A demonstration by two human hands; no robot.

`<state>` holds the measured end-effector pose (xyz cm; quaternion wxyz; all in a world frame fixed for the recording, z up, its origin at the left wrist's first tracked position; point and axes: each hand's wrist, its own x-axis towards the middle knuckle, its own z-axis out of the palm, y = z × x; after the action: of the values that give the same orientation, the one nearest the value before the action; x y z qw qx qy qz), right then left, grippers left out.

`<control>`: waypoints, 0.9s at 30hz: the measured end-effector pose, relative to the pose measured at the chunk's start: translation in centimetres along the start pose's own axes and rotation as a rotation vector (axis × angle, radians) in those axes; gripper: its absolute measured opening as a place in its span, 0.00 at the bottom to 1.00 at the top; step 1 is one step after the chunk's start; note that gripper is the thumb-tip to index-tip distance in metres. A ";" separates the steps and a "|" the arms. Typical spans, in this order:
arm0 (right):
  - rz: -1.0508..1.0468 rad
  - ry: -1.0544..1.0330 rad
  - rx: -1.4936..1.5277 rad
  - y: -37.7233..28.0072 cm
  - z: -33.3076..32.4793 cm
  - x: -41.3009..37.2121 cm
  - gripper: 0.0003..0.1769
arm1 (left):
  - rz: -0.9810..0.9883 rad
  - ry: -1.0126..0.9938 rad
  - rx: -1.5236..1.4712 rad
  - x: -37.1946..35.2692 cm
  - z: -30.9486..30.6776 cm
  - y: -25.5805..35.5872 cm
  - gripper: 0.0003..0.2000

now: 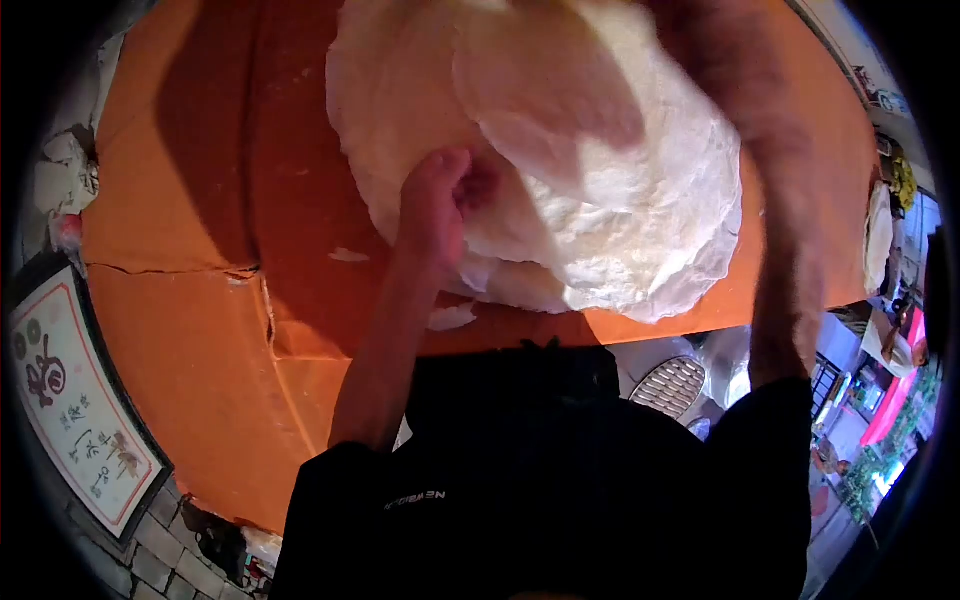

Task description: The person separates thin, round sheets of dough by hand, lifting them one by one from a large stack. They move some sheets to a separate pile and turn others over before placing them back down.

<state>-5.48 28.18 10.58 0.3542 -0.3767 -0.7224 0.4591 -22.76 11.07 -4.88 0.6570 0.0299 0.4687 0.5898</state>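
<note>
A pile of thin, pale, round flatbread-like sheets lies on the orange-covered table in front of me, its edges uneven and overlapping. Over the left part of the pile is my left hand, its fingers curled in. Shadow hides whether anything is between them. My right arm reaches up along the pile's right side. Blurred by motion, my right hand is at the top edge of the view, and its fingers do not show. Small pale scraps lie by the pile's near edge.
The table's near edge runs just in front of my body. A framed sign with writing stands at the left. An oval metal grate-like object is below the table edge. White bags are at the far left.
</note>
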 end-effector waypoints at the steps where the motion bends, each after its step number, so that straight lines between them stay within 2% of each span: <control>1: -0.119 0.025 -0.394 -3.0 -1.9 0.1 0.07 | -0.005 0.001 -0.003 -0.5 -0.3 -0.8 0.14; 2: -0.194 0.042 -0.693 -5.9 -3.0 -0.1 0.07 | -0.076 -0.020 0.052 -1.0 -0.4 -1.4 0.15; 4: -0.328 0.003 -1.013 -6.9 -3.3 -1.8 0.06 | -0.139 -0.046 0.106 -1.2 0.3 -1.6 0.15; 7: -0.375 -0.174 -1.231 1.5 -1.6 -4.4 0.06 | -0.134 -0.092 0.017 -1.3 2.8 -2.4 0.14; 10: -0.245 -0.280 -1.145 9.8 -0.4 -7.5 0.05 | -0.086 -0.114 0.035 -0.2 4.6 -3.5 0.15; 11: -0.148 -0.284 -1.124 8.7 -0.4 -8.0 0.08 | -0.080 -0.110 0.050 0.0 5.1 -3.7 0.15; 12: -0.146 -0.281 -1.120 8.3 -0.6 -8.3 0.08 | -0.078 -0.104 0.067 0.0 5.2 -3.8 0.15; 14: -0.162 -0.164 -1.024 7.5 -1.7 -10.0 0.12 | -0.114 -0.130 0.032 -0.3 5.1 -3.7 0.15; 16: -0.233 -0.188 -0.974 8.9 -2.4 -11.5 0.17 | -0.104 -0.168 -0.016 0.5 5.7 -2.9 0.15; 19: -0.198 -0.212 -0.968 7.9 -1.7 -11.9 0.18 | -0.078 -0.135 -0.014 -0.3 6.1 -3.1 0.15; 21: -0.270 -0.177 -0.889 6.8 -0.6 -12.0 0.20 | -0.108 -0.243 -0.266 -0.4 6.6 -2.9 0.16; 22: -0.273 -0.171 -0.892 7.0 0.0 -12.1 0.20 | -0.105 -0.250 -0.264 -0.1 6.8 -2.8 0.16; 24: -0.319 -0.041 -0.920 8.5 1.2 -12.8 0.19 | -0.109 -0.313 -0.311 0.3 7.2 -2.6 0.16; 26: -0.267 -0.050 -0.917 9.5 0.5 -12.0 0.18 | -0.090 -0.346 -0.307 0.7 7.0 -2.8 0.14; 27: -0.080 -0.190 -0.989 9.1 -0.2 -11.1 0.17 | -0.068 -0.373 -0.306 0.7 6.7 -3.0 0.13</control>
<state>1.86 21.34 0.35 0.0833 -0.4279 -0.8964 0.0803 -16.32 14.18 -3.34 0.7485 0.0228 0.2452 0.6157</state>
